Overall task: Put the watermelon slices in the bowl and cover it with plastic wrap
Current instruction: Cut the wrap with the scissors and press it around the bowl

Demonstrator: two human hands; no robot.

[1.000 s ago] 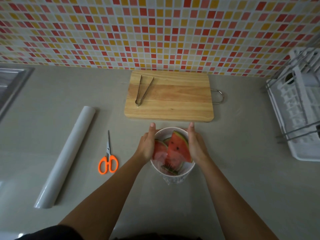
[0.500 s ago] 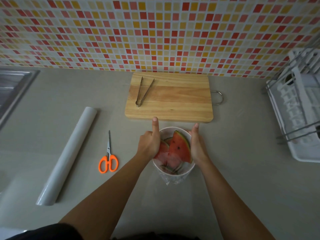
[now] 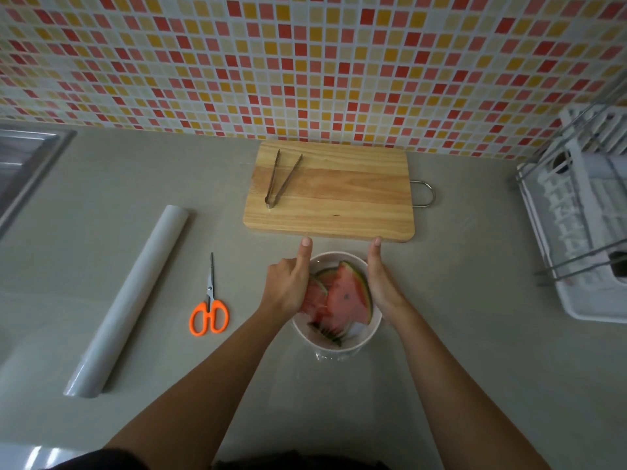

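Observation:
A white bowl stands on the grey counter just in front of the cutting board. Red watermelon slices with green rind lie inside it under a stretched sheet of clear plastic wrap, which bunches at the bowl's near side. My left hand rests over the bowl's left rim, pressing on the wrap, with its forefinger pointing away from me. My right hand lies flat against the bowl's right side. The roll of plastic wrap lies to the left.
Orange-handled scissors lie between the roll and the bowl. Metal tongs rest on the wooden cutting board by the tiled wall. A white dish rack stands at the right; a steel sink is at the far left.
My left hand has slid from the bowl's side onto the top of its left rim, over the wrap. The right hand stays against the right side.

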